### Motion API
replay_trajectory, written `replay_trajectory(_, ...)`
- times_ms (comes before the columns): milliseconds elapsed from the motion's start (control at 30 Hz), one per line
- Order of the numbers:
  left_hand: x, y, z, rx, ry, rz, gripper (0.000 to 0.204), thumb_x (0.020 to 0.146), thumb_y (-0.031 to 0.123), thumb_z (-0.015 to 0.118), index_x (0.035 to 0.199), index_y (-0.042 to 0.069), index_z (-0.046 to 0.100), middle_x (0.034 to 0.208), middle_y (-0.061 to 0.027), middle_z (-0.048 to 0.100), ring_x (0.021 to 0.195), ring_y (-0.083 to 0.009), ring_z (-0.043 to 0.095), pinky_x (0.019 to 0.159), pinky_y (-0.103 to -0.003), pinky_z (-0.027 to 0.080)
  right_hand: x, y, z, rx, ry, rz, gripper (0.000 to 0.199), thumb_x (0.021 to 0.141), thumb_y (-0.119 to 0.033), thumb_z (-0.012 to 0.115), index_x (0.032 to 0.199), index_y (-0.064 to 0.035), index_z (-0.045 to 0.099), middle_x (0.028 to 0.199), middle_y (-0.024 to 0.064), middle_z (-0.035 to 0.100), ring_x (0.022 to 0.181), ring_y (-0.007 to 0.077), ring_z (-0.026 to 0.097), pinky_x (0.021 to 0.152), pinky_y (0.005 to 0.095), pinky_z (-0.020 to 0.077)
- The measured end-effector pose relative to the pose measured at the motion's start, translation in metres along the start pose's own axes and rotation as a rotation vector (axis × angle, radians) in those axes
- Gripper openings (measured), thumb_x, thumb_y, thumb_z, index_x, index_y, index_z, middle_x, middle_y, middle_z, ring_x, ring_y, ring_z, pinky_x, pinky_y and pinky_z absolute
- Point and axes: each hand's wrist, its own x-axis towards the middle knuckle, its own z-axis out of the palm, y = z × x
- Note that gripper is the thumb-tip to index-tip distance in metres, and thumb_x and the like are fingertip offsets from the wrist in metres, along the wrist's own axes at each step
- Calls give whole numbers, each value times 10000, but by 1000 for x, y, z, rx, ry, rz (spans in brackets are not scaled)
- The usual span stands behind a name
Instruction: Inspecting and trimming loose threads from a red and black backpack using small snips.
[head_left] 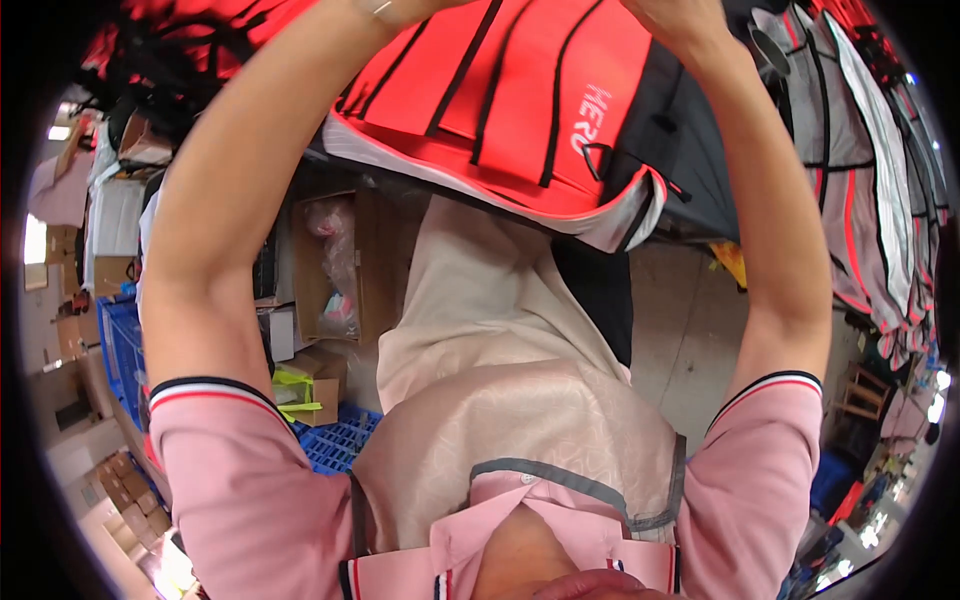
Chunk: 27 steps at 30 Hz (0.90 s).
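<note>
A bright red bag with black straps or piping and a pale grey, red-trimmed lower edge lies in front of me, hanging over the near side of the work surface. My left hand reaches over its far left part, with a band at the wrist; the upper frame edge cuts off the fingers. At the bag's far right is my right hand, also mostly cut off, so its fingers do not show. Whether either hand grips the fabric is hidden. Dark grey fabric lies under my right forearm.
Grey bag pieces with red and black trim hang or lie in a pile at the right. Below the surface stands an open cardboard box with plastic-wrapped items. A blue plastic pallet and a blue crate are at the left.
</note>
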Motion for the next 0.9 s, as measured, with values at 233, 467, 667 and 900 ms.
replay_trajectory(233, -78, 164, -16, -779, -213, -204, 441, 744, 291, 806, 1044, 39, 602, 921, -113, 616, 878, -288, 631, 757, -389, 521, -171, -20, -24, 786, -701, 52, 298, 755, -134, 768, 1010, -41, 647, 970, 68, 641, 976, 222, 612, 845, 356, 483)
replay_trajectory(467, -68, 151, 2, -879, -774, -283, 361, 686, 213, 823, 961, 30, 677, 745, -170, 655, 708, -335, 659, 677, -444, 515, -158, -25, -10, 683, -913, -109, 334, 669, -120, 812, 926, -2, 634, 861, 109, 629, 842, 291, 606, 785, 396, 468)
replay_trajectory(667, -12, 97, -62, -1212, -870, -347, 467, 672, 353, 824, 756, -73, 652, 611, -174, 579, 579, -202, 601, 596, -370, 497, -83, -25, -83, 968, -900, 25, 346, 626, -166, 823, 798, 52, 618, 622, 173, 564, 580, 262, 566, 589, 375, 467)
replay_trajectory(900, 13, 87, -100, -653, -340, -197, 307, 673, 177, 810, 904, 11, 694, 744, -174, 663, 655, -346, 642, 605, -368, 516, -61, -16, -107, 828, -483, -101, 290, 667, -163, 794, 807, 27, 626, 667, 177, 585, 610, 306, 583, 591, 378, 460)
